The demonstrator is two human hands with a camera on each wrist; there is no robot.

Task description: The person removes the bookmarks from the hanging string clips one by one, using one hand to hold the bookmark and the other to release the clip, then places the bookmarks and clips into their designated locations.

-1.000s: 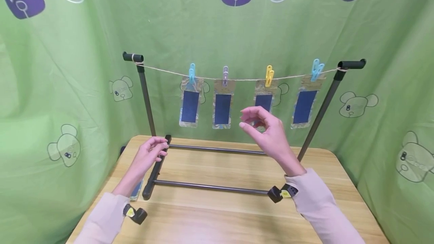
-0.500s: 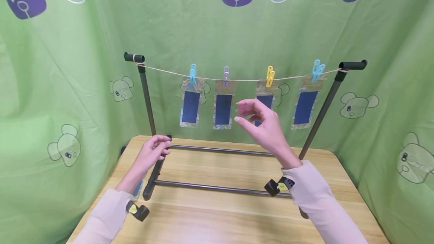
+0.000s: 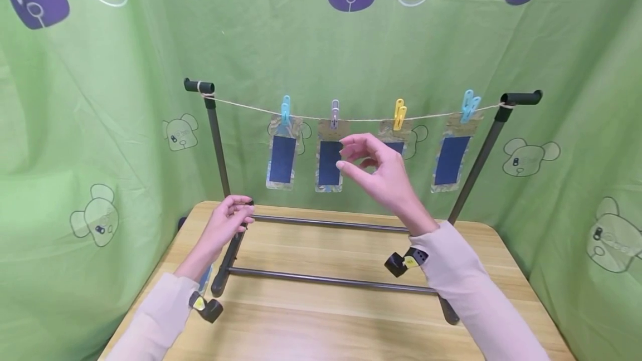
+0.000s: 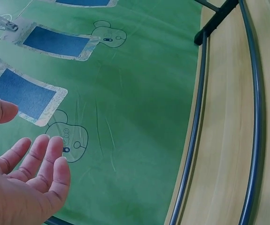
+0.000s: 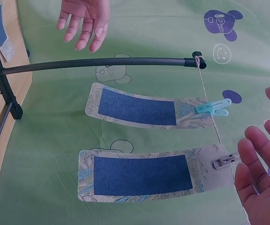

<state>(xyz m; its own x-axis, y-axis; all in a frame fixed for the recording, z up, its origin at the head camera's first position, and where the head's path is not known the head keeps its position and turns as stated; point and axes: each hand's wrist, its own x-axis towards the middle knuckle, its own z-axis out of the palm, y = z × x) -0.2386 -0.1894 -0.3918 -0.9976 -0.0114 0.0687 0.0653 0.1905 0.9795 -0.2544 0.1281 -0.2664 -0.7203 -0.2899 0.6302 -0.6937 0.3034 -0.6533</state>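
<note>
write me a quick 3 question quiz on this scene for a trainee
1. True or false: the right hand is gripping the yellow peg.
2. How many blue cards hang from the string? A) three B) four C) five
3. Fill in: the left hand is down by the rack's black ____ on the table.

Key
1. False: its fingers are relaxed and hold nothing, raised in front of the cards near the grey peg.
2. B, each under one peg.
3. Base bar.
</note>
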